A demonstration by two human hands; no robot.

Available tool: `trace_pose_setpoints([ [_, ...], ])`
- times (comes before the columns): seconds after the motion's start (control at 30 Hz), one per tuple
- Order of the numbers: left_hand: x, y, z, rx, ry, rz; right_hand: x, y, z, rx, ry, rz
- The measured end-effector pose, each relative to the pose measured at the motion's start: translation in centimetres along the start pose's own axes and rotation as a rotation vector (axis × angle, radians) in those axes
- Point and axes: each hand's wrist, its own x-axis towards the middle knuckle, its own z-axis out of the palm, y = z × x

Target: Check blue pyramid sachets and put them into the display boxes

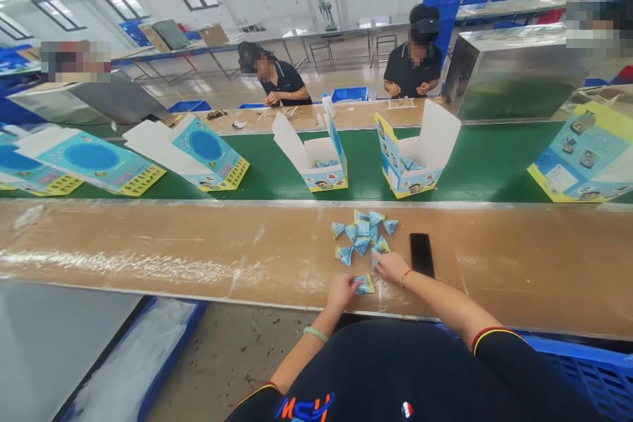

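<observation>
My left hand (342, 291) is closed on the left end of a small blue and yellow packet (364, 284) near the table's front edge. Just up and to the right, my right hand (391, 268) has its fingers closed on another blue packet (380, 247). Several similar packets (362, 227) lie in a loose pile beyond both hands. A black phone (421, 254) lies flat to the right of the pile, beside my right hand.
Open printed boxes (324, 179) with blue packets inside stand on the green conveyor belt (270, 171) past the brown table (148, 237). More boxes stand left and right. Two people work across the belt. A blue crate (588, 369) is at lower right.
</observation>
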Motion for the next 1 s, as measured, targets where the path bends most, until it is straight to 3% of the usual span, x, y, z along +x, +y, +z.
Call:
trace_pose_setpoints([
  [0.17, -0.8, 1.2, -0.4, -0.057, -0.063, -0.017, 0.0, 1.6, -1.5, 0.007, 0.032, 0.054],
  [0.3, -1.3, 2.1, -2.9, -0.100, -0.085, 0.031, -0.6, 1.8, -1.7, 0.028, 0.018, 0.091],
  [0.47, -2.1, 4.4, -7.7, -0.154, -0.074, 0.133, -0.6, 0.7, -1.8, 0.039, 0.049, 0.203],
  [0.63, -5.5, 7.4, -14.3, -0.159, 0.003, 0.270, 0.3, 0.3, -2.4, 0.034, 0.009, 0.279],
  [0.7, -7.0, 7.5, -17.1, -0.218, -0.004, 0.348, 0.4, 0.6, -2.6, 0.034, -0.040, 0.298],
  [0.77, -7.8, 7.1, -19.2, -0.417, -0.047, 0.465, 0.3, 0.9, -2.8, 0.035, -0.099, 0.291],
  [0.87, -7.6, 7.0, -20.8, -0.665, 0.141, 0.423, -0.2, 1.3, -3.1, 0.044, -0.173, 0.249],
  [0.93, -7.4, 7.5, -21.0, -0.661, 0.286, 0.318, -0.9, 1.5, -3.6, 0.059, -0.194, 0.224],
  [1.0, -8.0, 8.1, -21.2, -0.590, 0.293, 0.292, -1.7, 1.9, -4.1, 0.083, -0.179, 0.207],
])
